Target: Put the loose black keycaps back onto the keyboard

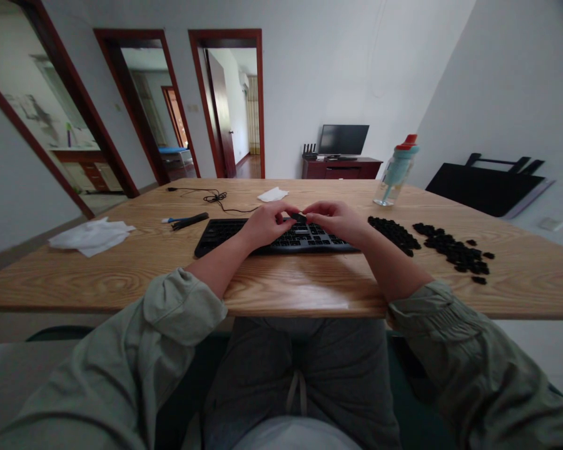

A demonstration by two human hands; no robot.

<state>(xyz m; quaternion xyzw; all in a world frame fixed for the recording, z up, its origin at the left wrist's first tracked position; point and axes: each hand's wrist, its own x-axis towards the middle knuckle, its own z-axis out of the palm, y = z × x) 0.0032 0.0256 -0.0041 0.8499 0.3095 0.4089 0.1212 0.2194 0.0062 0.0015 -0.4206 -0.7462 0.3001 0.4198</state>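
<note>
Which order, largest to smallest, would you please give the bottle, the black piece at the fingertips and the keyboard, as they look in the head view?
1. Keyboard, though partly covered
2. Bottle
3. Black piece

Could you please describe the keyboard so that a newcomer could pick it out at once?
On the wooden table, look to the middle, beneath the person's left hand and right hand. The keyboard lies there, long, low and black. Unlike the small loose black pieces to its right, it is one wide slab.
</note>
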